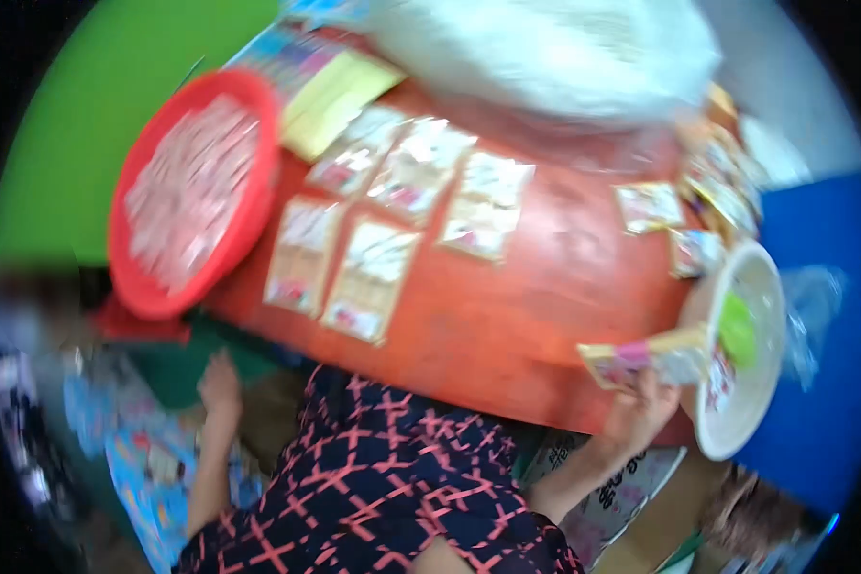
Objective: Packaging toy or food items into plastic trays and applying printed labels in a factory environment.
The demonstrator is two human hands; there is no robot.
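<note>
Packet is in right hand's grip, just left of white bowl. Left hand hangs well left of bowl; can't tell if closed. Light edge pinch likely avoids creasing.

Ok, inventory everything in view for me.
Smooth table: one, red, centre
Round plastic basin: one, red, left, holding pinkish pieces
Flat plastic packets: five, tan, on table
Smaller plastic packets: two, pale, table's right
Heaped packaging: count unclear, yellowish, upper right
Bulky plastic bag: one, white, top
Flat sheet: one, yellow, by basin
Round bowl: one, white, right, green item inside
Thin plastic bag: one, clear, far right
Patterned box: one, whitish, below table
Patterned dress: one, dark and pink, bottom
Left hand: one, lower left
Right hand: one, right, grip on tan packet
</note>
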